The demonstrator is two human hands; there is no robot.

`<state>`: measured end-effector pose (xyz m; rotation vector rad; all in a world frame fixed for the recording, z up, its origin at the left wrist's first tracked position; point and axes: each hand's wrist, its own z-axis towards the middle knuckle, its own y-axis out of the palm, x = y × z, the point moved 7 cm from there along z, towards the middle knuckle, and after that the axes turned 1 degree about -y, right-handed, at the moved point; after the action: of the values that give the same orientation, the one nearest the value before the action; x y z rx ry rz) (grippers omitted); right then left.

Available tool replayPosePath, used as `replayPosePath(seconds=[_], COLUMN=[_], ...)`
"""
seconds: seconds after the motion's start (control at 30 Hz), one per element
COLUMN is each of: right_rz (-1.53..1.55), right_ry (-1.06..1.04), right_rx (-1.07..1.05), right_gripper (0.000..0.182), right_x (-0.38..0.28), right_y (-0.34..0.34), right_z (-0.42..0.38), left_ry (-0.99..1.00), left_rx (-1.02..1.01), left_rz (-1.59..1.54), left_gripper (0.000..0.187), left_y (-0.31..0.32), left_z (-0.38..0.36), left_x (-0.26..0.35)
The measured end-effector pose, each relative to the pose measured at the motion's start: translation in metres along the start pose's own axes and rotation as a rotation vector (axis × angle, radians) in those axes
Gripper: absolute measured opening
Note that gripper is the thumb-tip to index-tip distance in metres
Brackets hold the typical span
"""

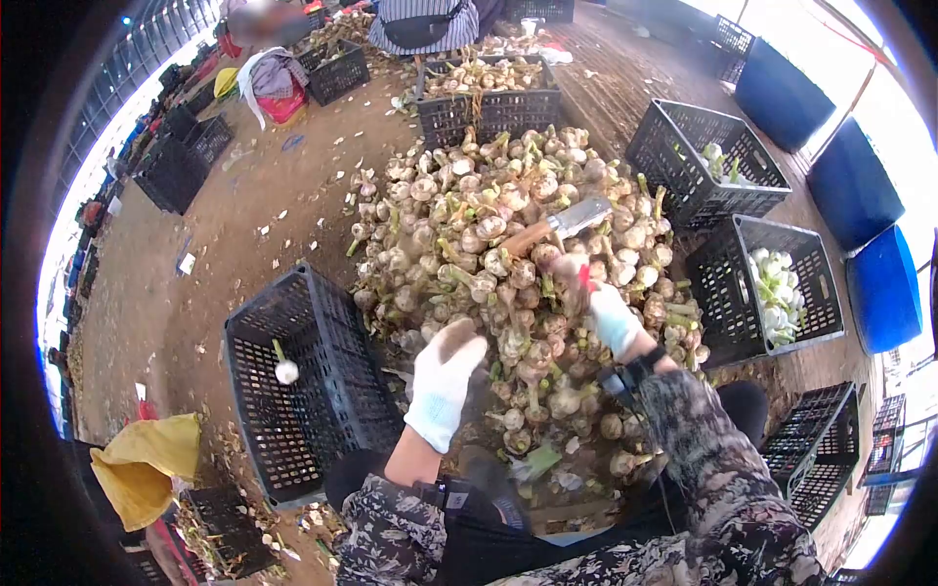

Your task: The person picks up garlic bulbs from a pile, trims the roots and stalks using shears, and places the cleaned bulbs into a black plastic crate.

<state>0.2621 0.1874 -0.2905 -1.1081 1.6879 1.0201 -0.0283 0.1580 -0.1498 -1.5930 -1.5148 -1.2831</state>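
Note:
My left hand [445, 383], in a white glove with dirty fingertips, is over the near left edge of a big pile of garlic bulbs [469, 225]. Its fingers are curled together; whatever they hold is hidden. On the pile's right side, my right hand [610, 317], also gloved and blurred at the fingers, closes around something small and red [585, 277] that I cannot make out. A broad blade with a wooden handle [528, 237] lies on the bulbs just beyond it. Left of my left hand, a black crate [318, 391] holds one trimmed bulb [286, 371].
At the right are black crates, one with pale trimmed bulbs [777, 293], another [703, 146] with a few. A full crate [489, 112] stands behind the pile. Blue barrels [884, 288] line the right side. A yellow cloth [147, 464] lies at left. A person [425, 24] is beyond.

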Motion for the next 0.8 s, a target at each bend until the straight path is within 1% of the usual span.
replayPosePath(seconds=[0.03,0.1,0.13,0.17,0.2,0.23,0.27,0.3,0.33,0.37,0.4,0.43,0.47,0.5,0.57,0.6,0.63,0.67,0.7,0.77,0.8], right_rz=[-0.098,-0.783,-0.852,-0.919,-0.882,-0.710,-0.446,-0.387,-0.696,-1.265,-1.426,-1.487,-1.636,-1.712,-1.768,-1.729,-1.691,-1.750,-1.769,-1.827,-1.834], right_ry=[-0.132,-0.490,-0.584,-0.677,-0.753,-0.762,-0.289,-0.258,-0.438,-0.641,-0.646,-0.625,-0.541,-0.490,-0.240,-0.294,-0.346,-0.409,-0.555,-0.703,-0.717], right_rx=[-0.146,-0.233,-0.424,-0.612,-0.698,-0.708,-0.671,-0.469,-0.196,-0.015,-0.027,-0.002,-0.059,-0.074,-0.192,-0.136,-0.084,-0.053,-0.018,0.082,0.125], right_gripper=[0.027,0.020,0.022,0.025,0.030,0.036,0.040,0.041,0.043,0.048,0.051,0.051,0.048,0.047,0.039,0.034,0.029,0.024,0.018,0.013,0.012], right_x=[-0.027,-0.105,-0.119,-0.126,-0.127,-0.147,-0.136,-0.125,-0.143,-0.137,-0.134,-0.124,-0.113,-0.109,-0.094,-0.098,-0.102,-0.104,-0.119,-0.140,-0.152], right_y=[0.032,0.098,0.124,0.142,0.150,0.154,0.141,0.128,0.117,0.113,0.117,0.121,0.127,0.127,0.125,0.126,0.124,0.121,0.118,0.098,0.078], right_z=[-0.027,-0.093,-0.108,-0.117,-0.115,-0.111,-0.078,-0.037,-0.022,0.014,0.030,0.039,0.047,0.049,0.059,0.055,0.051,0.047,0.029,0.007,-0.001], left_ry=[-0.002,-0.375,-0.188,-0.192,-0.144,-0.097,-0.064,-0.218,-0.162,-0.109,-0.150,-0.191,-0.193,-0.192,-0.185,-0.181,-0.139,-0.123,-0.107,-0.208,-0.192], left_rx=[0.005,-0.016,-0.060,-0.071,-0.116,-0.170,-0.082,-0.287,-0.240,-0.191,-0.238,-0.274,-0.108,-0.092,-0.074,-0.071,-0.024,-0.001,0.021,-0.011,-0.075], left_rz=[-0.004,-0.368,-0.392,-0.385,-0.428,-0.469,-0.481,-0.404,-0.389,-0.376,-0.442,-0.508,-0.435,-0.447,-0.466,-0.473,-0.499,-0.513,-0.526,-0.494,-0.500], left_gripper=[0.043,0.039,0.028,0.028,0.025,0.023,0.036,0.053,0.060,0.066,0.067,0.068,0.055,0.045,0.041,0.041,0.038,0.037,0.036,0.032,0.032], left_y=[0.004,0.020,0.034,0.027,0.012,0.004,-0.002,0.014,0.014,0.015,0.021,0.027,0.031,0.027,0.023,0.024,0.026,0.027,0.029,0.036,0.037], left_z=[-0.002,-0.008,-0.012,-0.004,0.009,0.018,0.020,0.009,0.011,0.012,0.008,0.005,0.000,0.003,0.009,0.011,0.013,0.013,0.012,0.009,0.014], left_x=[0.002,-0.018,0.004,-0.007,-0.024,-0.030,-0.027,-0.012,-0.002,0.002,0.003,0.007,0.012,0.007,0.001,0.001,0.003,0.005,0.007,0.011,0.006])
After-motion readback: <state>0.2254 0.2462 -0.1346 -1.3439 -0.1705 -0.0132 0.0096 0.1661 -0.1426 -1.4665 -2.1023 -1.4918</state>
